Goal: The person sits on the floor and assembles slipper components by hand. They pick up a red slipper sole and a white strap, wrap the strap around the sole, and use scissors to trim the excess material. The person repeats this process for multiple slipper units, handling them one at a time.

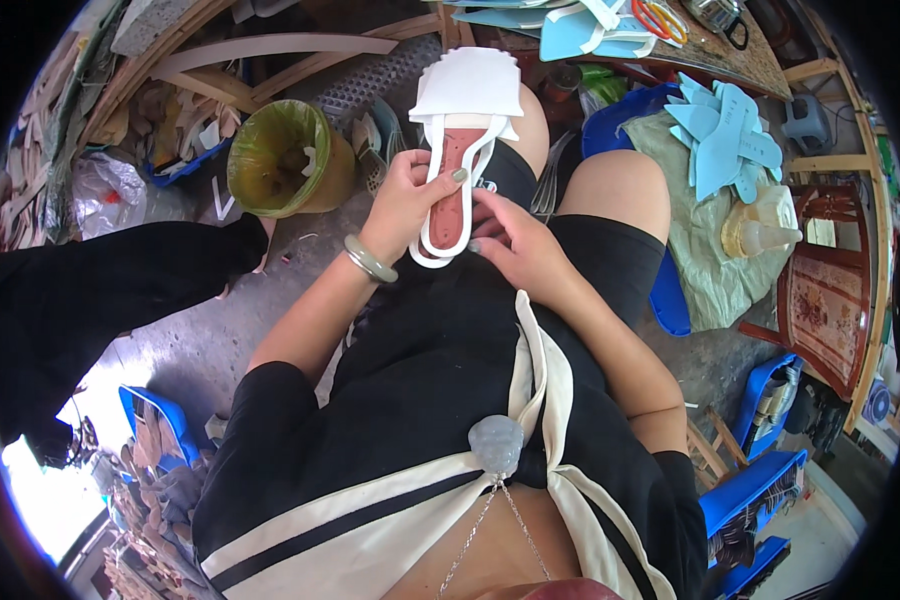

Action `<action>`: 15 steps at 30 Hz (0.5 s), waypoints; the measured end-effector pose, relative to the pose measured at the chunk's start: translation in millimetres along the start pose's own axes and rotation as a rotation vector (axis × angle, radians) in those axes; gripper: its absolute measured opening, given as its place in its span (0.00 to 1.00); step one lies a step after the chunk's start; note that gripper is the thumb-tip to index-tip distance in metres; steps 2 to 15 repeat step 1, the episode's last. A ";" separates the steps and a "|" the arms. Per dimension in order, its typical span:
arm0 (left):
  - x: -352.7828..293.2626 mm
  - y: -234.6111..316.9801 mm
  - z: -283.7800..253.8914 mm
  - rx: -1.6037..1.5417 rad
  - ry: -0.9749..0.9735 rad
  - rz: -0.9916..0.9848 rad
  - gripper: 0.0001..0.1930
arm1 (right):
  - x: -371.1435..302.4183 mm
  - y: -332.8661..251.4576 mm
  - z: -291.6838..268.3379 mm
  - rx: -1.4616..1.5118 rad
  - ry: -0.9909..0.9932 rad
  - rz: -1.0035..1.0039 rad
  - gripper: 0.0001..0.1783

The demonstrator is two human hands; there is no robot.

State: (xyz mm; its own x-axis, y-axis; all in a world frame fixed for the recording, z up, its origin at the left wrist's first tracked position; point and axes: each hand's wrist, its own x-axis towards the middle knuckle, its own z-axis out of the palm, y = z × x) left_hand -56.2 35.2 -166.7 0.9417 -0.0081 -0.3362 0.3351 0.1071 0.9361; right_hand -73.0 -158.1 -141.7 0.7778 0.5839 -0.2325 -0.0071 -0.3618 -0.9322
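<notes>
Over my lap is an unfinished shoe piece, its white scalloped upper (465, 90) pointing away from me. Below it a reddish-brown insole (451, 215) runs toward me, with a white strip (432, 260) looped around its edge and rounded end. My left hand (402, 205) is closed on the piece from the left, thumb lying across the insole and strip, other fingers partly behind. On the right side, my right hand (520, 243) has its bent fingers and thumb at the strip's edge near the rounded end. Its fingertips are partly hidden behind the piece.
A lined yellow bin (290, 160) stands at the left, near another person's black-clothed limb (120, 265). Light-blue sole-shaped pieces (725, 135) and a bottle of yellowish liquid (760, 228) lie on sheeting at the right. Beyond my knees is a worktable (740, 60); a wooden chair (825, 290) stands far right.
</notes>
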 end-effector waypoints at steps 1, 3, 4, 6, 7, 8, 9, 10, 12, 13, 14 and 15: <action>3.5 -10.1 -4.6 -0.068 -0.058 0.049 0.29 | 0.8 -4.4 -2.8 0.040 -0.001 0.052 0.38; 3.5 -10.1 -4.6 -0.068 -0.058 0.049 0.29 | 0.8 -4.4 -2.8 0.040 -0.001 0.052 0.38; 3.5 -10.1 -4.6 -0.068 -0.058 0.049 0.29 | 0.8 -4.4 -2.8 0.040 -0.001 0.052 0.38; 3.5 -10.1 -4.6 -0.068 -0.058 0.049 0.29 | 0.8 -4.4 -2.8 0.040 -0.001 0.052 0.38; 3.5 -10.1 -4.6 -0.068 -0.058 0.049 0.29 | 0.8 -4.4 -2.8 0.040 -0.001 0.052 0.38; 3.5 -10.1 -4.6 -0.068 -0.058 0.049 0.29 | 0.8 -4.4 -2.8 0.040 -0.001 0.052 0.38; 3.5 -10.1 -4.6 -0.068 -0.058 0.049 0.29 | 0.8 -4.4 -2.8 0.040 -0.001 0.052 0.38; 3.5 -10.1 -4.6 -0.068 -0.058 0.049 0.29 | 0.8 -4.4 -2.8 0.040 -0.001 0.052 0.38; 3.5 -10.1 -4.6 -0.068 -0.058 0.049 0.29 | 0.8 -4.4 -2.8 0.040 -0.001 0.052 0.38; 3.5 -10.1 -4.6 -0.068 -0.058 0.049 0.29 | 0.8 -4.4 -2.8 0.040 -0.001 0.052 0.38; 3.5 -10.1 -4.6 -0.068 -0.058 0.049 0.29 | 0.8 -4.4 -2.8 0.040 -0.001 0.052 0.38; 3.5 -10.1 -4.6 -0.068 -0.058 0.049 0.29 | 0.8 -4.4 -2.8 0.040 -0.001 0.052 0.38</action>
